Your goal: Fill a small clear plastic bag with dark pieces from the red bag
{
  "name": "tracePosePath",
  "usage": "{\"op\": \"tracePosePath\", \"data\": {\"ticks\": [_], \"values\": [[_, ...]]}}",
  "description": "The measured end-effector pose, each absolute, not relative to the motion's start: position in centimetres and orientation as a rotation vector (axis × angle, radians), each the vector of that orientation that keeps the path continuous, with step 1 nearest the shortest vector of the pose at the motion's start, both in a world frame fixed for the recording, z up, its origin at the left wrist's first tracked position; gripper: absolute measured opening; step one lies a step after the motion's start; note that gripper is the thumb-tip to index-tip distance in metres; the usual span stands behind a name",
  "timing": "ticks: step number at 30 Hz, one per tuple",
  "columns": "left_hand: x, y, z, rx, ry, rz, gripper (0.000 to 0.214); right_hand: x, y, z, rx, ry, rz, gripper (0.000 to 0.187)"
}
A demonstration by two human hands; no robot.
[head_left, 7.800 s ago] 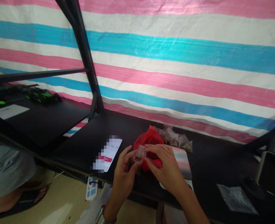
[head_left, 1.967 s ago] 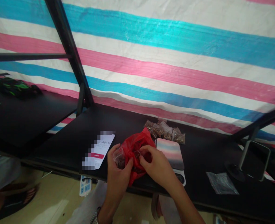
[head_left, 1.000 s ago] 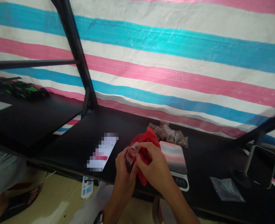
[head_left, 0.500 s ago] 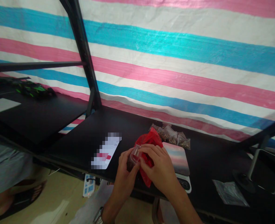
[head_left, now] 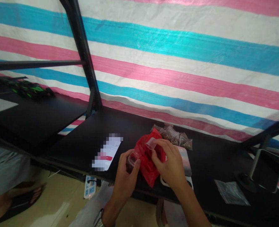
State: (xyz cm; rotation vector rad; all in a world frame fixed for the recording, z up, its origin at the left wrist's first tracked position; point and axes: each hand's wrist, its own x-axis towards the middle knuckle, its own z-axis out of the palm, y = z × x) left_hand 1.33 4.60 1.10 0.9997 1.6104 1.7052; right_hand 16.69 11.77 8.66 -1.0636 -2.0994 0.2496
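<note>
My left hand [head_left: 126, 179] is closed around a small clear container [head_left: 133, 157] with dark contents near its bottom. Between the thumb and fingers of my right hand [head_left: 171, 162] is a small clear plastic cup [head_left: 151, 143], tilted over a red plastic bag [head_left: 149, 173]. The bag lies crumpled on the black table between my hands. Partly covered by my right hand, a digital scale [head_left: 185, 162] with a shiny platform sits beside the bag. Behind the scale lie several small clear bags [head_left: 174, 135] of brownish bits.
A phone with a lit screen [head_left: 109, 151] lies left of my hands. On the right are a flat clear bag [head_left: 231, 192] and a dark-screened device on a stand [head_left: 267, 170]. A green-and-black toy car [head_left: 32, 90] stands at far left. Another person's leg [head_left: 7, 176] shows at lower left.
The small clear cup has moved right and away from the container; the two were together earlier. My right hand has shifted right with it, while my left still holds the container.
</note>
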Motion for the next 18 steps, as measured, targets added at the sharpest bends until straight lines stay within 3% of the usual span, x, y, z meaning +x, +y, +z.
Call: {"op": "tracePosePath", "data": {"ticks": [18], "values": [[0.4, 4.2, 1.8, 0.887, 1.454, 1.659, 0.049, 16.8, 11.9, 6.7, -1.323, -2.334, 0.36, 0.02]]}}
